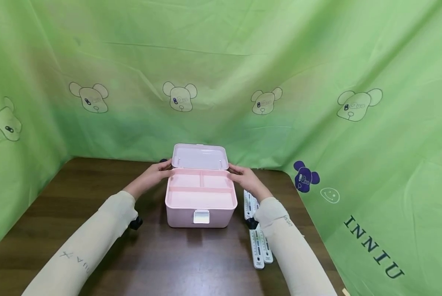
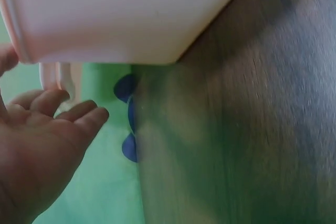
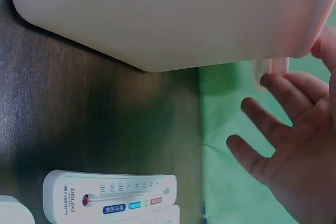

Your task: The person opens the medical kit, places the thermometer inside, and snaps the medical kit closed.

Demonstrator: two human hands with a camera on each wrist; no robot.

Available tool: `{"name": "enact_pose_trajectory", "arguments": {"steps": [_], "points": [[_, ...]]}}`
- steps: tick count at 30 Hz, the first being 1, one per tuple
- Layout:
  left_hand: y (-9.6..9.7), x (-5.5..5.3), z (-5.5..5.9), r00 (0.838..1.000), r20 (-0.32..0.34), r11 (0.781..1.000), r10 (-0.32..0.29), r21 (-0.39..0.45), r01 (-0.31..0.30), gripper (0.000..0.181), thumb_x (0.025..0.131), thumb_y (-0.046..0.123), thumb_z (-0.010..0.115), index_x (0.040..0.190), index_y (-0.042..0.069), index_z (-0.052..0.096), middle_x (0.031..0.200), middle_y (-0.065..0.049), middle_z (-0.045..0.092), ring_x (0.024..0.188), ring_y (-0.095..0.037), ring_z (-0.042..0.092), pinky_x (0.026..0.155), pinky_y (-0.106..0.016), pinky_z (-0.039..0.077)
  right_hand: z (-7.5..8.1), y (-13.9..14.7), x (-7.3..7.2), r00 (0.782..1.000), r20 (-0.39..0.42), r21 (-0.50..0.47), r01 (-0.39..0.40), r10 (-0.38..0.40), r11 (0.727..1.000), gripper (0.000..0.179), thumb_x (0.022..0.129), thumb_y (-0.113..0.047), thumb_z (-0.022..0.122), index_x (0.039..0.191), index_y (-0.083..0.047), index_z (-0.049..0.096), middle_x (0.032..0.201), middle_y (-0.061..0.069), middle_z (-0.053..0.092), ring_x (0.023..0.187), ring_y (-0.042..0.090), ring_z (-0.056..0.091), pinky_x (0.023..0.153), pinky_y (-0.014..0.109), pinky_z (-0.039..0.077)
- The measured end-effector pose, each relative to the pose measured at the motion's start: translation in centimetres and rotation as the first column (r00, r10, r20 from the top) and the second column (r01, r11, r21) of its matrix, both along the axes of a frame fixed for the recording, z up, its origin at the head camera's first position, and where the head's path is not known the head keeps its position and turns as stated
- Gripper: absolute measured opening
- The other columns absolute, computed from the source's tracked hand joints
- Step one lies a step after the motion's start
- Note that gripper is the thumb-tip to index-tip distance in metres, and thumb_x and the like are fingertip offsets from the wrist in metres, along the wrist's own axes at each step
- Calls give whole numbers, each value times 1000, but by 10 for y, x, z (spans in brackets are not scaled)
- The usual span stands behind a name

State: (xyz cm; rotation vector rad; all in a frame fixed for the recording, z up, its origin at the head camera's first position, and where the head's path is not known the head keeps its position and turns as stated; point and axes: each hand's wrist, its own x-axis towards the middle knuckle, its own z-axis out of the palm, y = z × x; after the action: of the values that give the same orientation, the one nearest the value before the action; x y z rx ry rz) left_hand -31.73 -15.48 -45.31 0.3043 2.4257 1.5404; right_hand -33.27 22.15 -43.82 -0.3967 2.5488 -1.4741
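Observation:
A pink storage box [image 1: 181,218] stands on the table with its lid [image 1: 200,157] tipped up at the back. Inside, two small compartments lie behind one wide one, with nothing in them. My left hand [image 1: 153,174] is at the back left corner, thumb by the box rim, fingertips against the lid's edge. At the opposite corner my right hand [image 1: 248,179] mirrors it. In the right wrist view, this hand's fingers spread out, some touching the lid and others free. A white latch [image 1: 201,216] shows on the box front.
Several white thermometers [image 3: 126,195] lie on the dark wooden table [image 1: 191,267], right of the box, partly beneath my right forearm in the head view. A green cloth [image 1: 221,61] with bear drawings hangs close behind the box and along both sides.

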Motion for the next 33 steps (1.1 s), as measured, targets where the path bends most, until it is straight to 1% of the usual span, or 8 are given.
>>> {"name": "enact_pose_trajectory", "arguments": {"steps": [5, 8, 12, 17, 21, 23, 27, 33], "points": [[4, 4, 1, 999, -20, 999, 32, 31, -31, 74, 105, 40, 57, 165, 15, 22, 168, -15, 26, 155, -36, 24, 125, -54, 25, 7, 0, 4, 997, -76, 113, 13, -4, 994, 62, 100, -37, 67, 151, -5, 51, 149, 14, 57, 139, 32, 52, 115, 49, 44], [5, 8, 1, 996, -25, 994, 85, 64, -83, 69, 106, 36, 57, 163, 12, 26, 166, -17, 31, 153, -36, 27, 124, -53, 28, 12, 0, 9, 990, -140, 168, 30, -6, 985, 62, 100, -40, 66, 149, -4, 53, 146, 14, 59, 134, 33, 56, 112, 49, 47], [7, 13, -1, 987, -59, 987, 147, 75, -142, 67, 106, 36, 57, 161, 8, 33, 161, -20, 40, 150, -37, 35, 121, -53, 35, 19, 3, 22, 980, -200, 196, 52, -12, 979, 60, 100, -39, 66, 147, -5, 55, 145, 14, 60, 132, 34, 58, 109, 50, 49], [12, 25, -6, 977, -119, 981, 177, 96, -166, 64, 105, 41, 57, 156, 5, 42, 155, -19, 48, 146, -36, 42, 118, -52, 39, 25, 14, 43, 970, -243, 200, 74, -24, 977, 56, 101, -37, 66, 147, -7, 55, 146, 13, 60, 138, 34, 52, 114, 52, 44], [14, 41, -9, 970, -157, 979, 187, 113, -170, 64, 105, 42, 57, 155, 4, 44, 152, -20, 51, 143, -35, 46, 116, -52, 41, 30, 25, 60, 962, -272, 191, 89, -35, 978, 55, 100, -38, 67, 147, -10, 57, 147, 11, 59, 141, 32, 49, 117, 54, 40], [15, 49, -11, 966, -180, 980, 183, 117, -164, 64, 105, 41, 57, 155, 3, 43, 152, -21, 52, 142, -36, 47, 116, -52, 42, 33, 30, 68, 952, -303, 198, 99, -35, 975, 54, 100, -39, 67, 146, -11, 57, 147, 9, 58, 142, 31, 48, 118, 54, 38], [17, 65, -12, 964, -212, 984, 159, 118, -136, 66, 105, 38, 59, 157, 1, 39, 151, -23, 51, 140, -37, 49, 114, -53, 44, 36, 44, 87, 927, -374, 210, 129, -42, 969, 52, 100, -35, 67, 146, -13, 58, 148, 8, 58, 141, 31, 49, 118, 54, 38], [20, 90, -20, 969, -220, 984, 110, 161, -75, 80, 100, 33, 69, 159, -2, 30, 160, -23, 39, 146, -37, 41, 117, -52, 39, 32, 70, 119, 882, -463, 198, 203, -91, 959, 51, 99, -28, 70, 145, -12, 58, 148, 12, 57, 139, 34, 50, 117, 57, 37]]}}
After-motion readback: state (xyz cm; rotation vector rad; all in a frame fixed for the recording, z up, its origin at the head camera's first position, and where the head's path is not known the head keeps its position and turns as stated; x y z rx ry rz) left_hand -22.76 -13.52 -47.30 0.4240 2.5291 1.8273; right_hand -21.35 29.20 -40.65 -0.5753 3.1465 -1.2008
